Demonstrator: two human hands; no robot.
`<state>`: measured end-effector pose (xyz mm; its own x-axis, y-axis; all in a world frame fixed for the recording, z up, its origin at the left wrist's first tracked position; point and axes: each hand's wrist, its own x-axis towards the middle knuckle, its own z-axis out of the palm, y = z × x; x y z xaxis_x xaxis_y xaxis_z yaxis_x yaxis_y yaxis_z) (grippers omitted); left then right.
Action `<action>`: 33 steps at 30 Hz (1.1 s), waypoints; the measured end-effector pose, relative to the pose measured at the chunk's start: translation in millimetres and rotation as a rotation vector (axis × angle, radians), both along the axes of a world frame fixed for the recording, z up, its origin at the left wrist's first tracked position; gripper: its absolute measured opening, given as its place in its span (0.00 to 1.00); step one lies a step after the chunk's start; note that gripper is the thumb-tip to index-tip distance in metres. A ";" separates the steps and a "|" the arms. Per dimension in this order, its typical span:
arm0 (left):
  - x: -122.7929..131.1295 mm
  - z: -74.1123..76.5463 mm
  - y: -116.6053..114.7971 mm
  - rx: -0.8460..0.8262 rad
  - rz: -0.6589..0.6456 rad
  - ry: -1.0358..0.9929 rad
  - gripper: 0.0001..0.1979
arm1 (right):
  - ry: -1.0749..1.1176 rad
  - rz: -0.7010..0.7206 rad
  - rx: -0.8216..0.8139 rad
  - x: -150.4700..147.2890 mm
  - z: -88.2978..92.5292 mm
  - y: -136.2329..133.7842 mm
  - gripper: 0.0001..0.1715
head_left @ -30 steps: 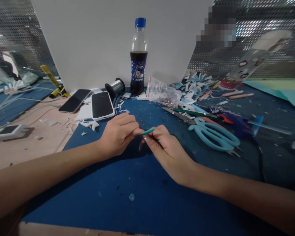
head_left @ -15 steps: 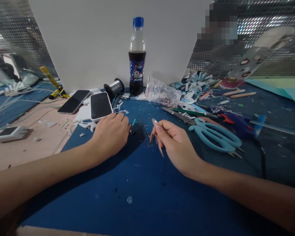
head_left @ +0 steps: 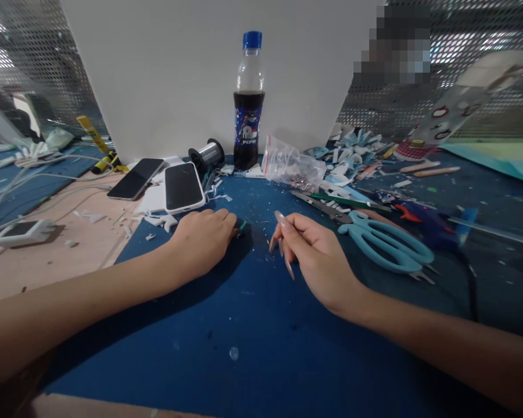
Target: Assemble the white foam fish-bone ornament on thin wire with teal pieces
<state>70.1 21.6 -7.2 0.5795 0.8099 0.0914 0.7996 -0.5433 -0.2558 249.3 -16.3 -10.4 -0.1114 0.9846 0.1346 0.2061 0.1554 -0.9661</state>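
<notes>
Fingers (head_left: 291,233) have drawn apart; left hand (head_left: 204,241) pinches teal piece (head_left: 242,227); right hand (head_left: 320,264) loosely half-curled, empty.

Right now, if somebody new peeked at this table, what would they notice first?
Probably the Pepsi bottle with its blue cap, standing upright at the back in front of the white board. Next, maybe the light-blue-handled scissors, lying to the right of the right hand. A tiny green piece shows at the left hand's fingertips.
</notes>
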 end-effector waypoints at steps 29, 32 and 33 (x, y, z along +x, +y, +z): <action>2.1 14.1 -4.6 -0.377 0.020 -0.739 0.09 | 0.001 -0.013 0.022 -0.8 0.7 -1.8 0.18; 9.5 6.0 -13.4 -0.706 0.022 -1.110 0.13 | -0.145 -0.013 0.179 1.6 1.0 -7.6 0.17; 11.2 3.3 -15.9 -0.800 0.003 -1.203 0.14 | -0.212 -0.011 0.263 2.7 1.0 -9.6 0.16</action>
